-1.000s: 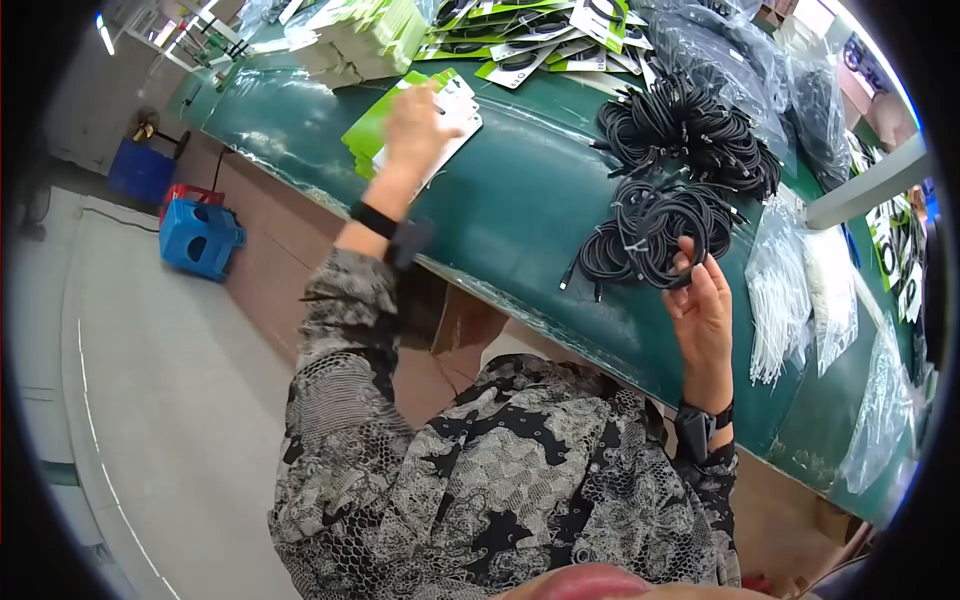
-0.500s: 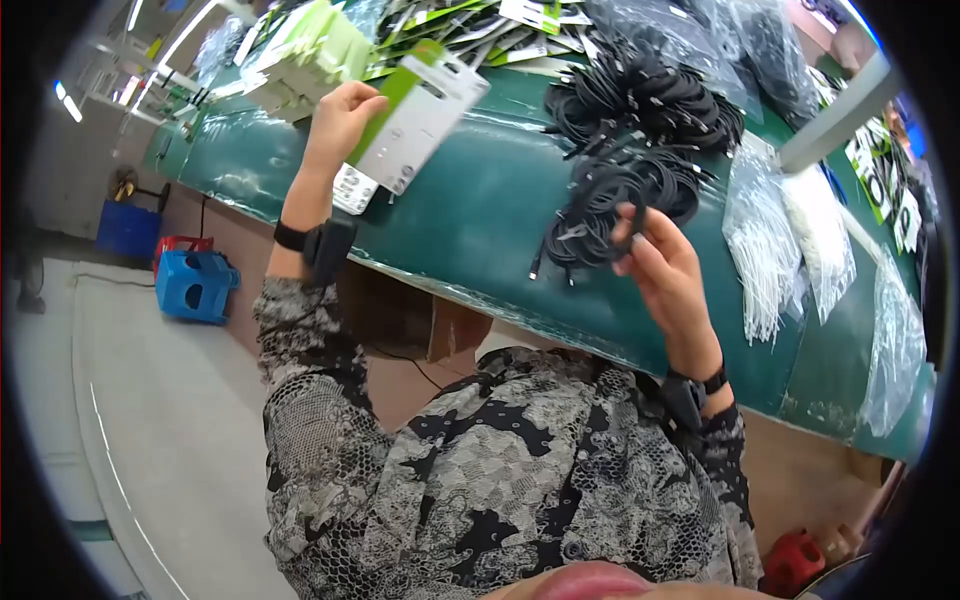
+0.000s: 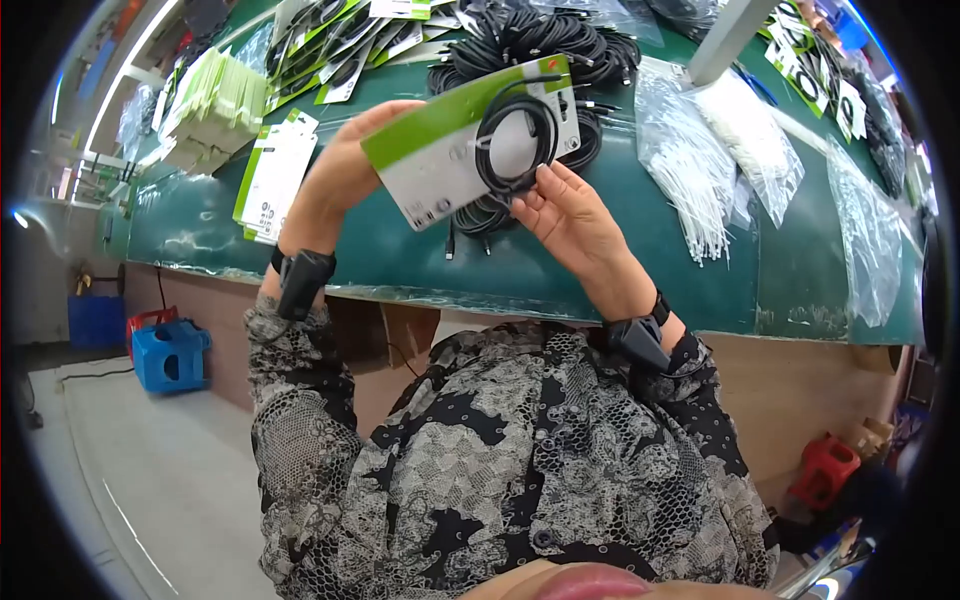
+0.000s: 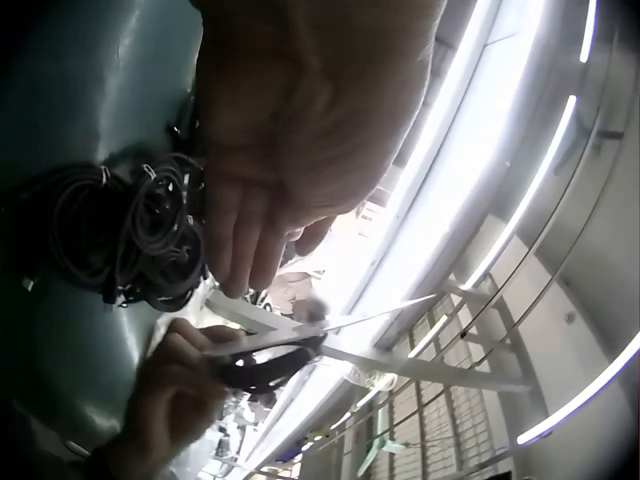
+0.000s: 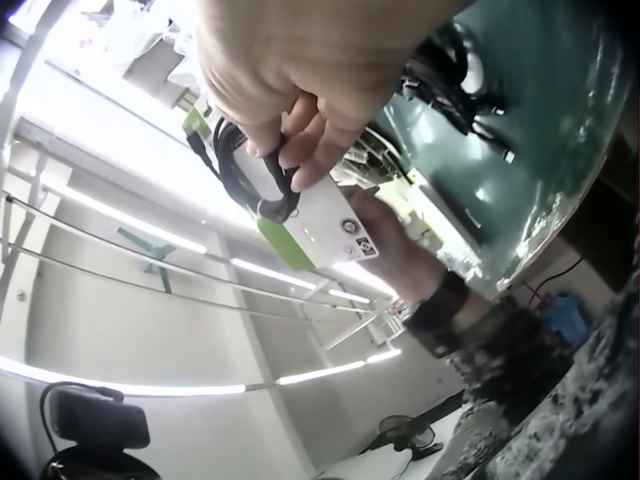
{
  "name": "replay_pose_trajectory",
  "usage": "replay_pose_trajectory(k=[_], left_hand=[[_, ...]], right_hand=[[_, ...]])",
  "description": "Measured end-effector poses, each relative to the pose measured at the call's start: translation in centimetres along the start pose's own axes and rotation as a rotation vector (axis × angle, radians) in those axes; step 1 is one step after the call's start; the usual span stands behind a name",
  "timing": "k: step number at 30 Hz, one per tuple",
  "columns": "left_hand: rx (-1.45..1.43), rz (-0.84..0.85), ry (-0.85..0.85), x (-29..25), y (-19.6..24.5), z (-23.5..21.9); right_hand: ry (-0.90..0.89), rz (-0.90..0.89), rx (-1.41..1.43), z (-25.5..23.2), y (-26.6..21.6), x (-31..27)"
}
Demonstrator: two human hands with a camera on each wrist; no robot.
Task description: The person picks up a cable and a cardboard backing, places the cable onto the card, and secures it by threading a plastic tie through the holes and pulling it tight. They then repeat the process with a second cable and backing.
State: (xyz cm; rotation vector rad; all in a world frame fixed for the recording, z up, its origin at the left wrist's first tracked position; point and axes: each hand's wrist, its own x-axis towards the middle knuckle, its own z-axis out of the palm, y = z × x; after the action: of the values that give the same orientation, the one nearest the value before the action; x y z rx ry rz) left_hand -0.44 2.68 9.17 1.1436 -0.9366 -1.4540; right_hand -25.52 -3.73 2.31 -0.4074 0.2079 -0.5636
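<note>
A green-and-white packaging card (image 3: 430, 175) is up above the table, tilted, with its face toward the head camera. My left hand (image 3: 345, 165) holds it at its left side, the fingers mostly hidden behind it in the head view. My right hand (image 3: 575, 220) pinches a coiled black cable (image 3: 484, 150) between thumb and fingers at the card's lower right. The coil overlaps the card's right half, and a cable end lies over the card's top strip. In the right wrist view the coil (image 5: 235, 180) hangs from the fingertips in front of the card (image 5: 325, 220).
More cards (image 3: 278, 175) lie flat at the left, beside a thick stack of pale green cards (image 3: 215, 105). Black cable bundles (image 3: 530, 45) heap behind the hands, with packaged cables (image 3: 345, 55) at the back left. Bags of white ties (image 3: 685, 165) lie right of a post (image 3: 728, 45).
My left hand has lifted a card from the cards at left and brought it right. My right hand has raised the coil from the bundles to the card.
</note>
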Motion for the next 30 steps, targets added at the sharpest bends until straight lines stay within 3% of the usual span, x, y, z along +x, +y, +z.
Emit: replay_pose_trajectory(k=[2, 4, 5, 7, 8, 11, 14, 15, 18, 19, 22, 23, 26, 30], left_hand=[[0.693, 0.296, 0.003, -0.1, -2.9, 0.3], [0.13, 0.354, -0.117, -0.9, -5.6, 4.2], [0.129, 0.354, -0.119, -0.5, -6.6, 6.0], [-0.459, 0.52, 0.085, 0.2, -8.3, 8.7], [-0.466, 0.517, 0.092, 0.3, -8.7, 9.3], [-0.488, 0.398, 0.39, 1.1, -8.9, 10.4], [-0.525, 0.379, 0.451, 1.4, -9.9, 10.2], [-0.541, 0.372, 0.479, 1.5, -10.2, 10.1], [-0.507, 0.413, 0.453, 1.8, -11.4, 10.4], [-0.482, 0.432, 0.436, 1.9, -11.6, 10.5], [-0.462, 0.38, 0.471, 1.6, -11.8, 10.9], [-0.452, 0.357, 0.492, 1.6, -11.8, 11.0], [-0.393, 0.378, 0.539, 1.4, -11.8, 10.8], [-0.384, 0.424, 0.538, 1.4, -11.3, 11.3]], right_hand=[[-0.015, -0.126, 0.111, 1.6, -0.2, -0.2], [-0.001, -0.165, 0.052, 2.3, -0.4, 0.1], [0.022, -0.182, -0.004, 2.4, -0.4, 0.1], [0.053, -0.192, -0.06, 2.4, -0.2, -0.2], [0.066, -0.184, -0.12, 2.3, -0.1, -0.4], [0.09, -0.162, -0.25, 1.9, -0.3, -1.1], [0.331, -0.388, -0.66, 1.2, -1.4, -1.9], [0.329, -0.386, -0.664, 1.4, -1.4, -1.9], [0.42, -0.835, -1.291, 1.7, -1.3, -2.4], [0.426, -0.834, -1.292, 1.7, -1.0, -2.5], [0.05, -0.967, -1.858, 1.9, 0.1, -2.4], [0.046, -0.968, -1.859, 2.2, 0.3, -2.4], [0.115, -0.655, -1.647, 3.4, 0.8, -2.8], [0.066, -0.69, -1.575, 2.5, 1.0, -2.3]])
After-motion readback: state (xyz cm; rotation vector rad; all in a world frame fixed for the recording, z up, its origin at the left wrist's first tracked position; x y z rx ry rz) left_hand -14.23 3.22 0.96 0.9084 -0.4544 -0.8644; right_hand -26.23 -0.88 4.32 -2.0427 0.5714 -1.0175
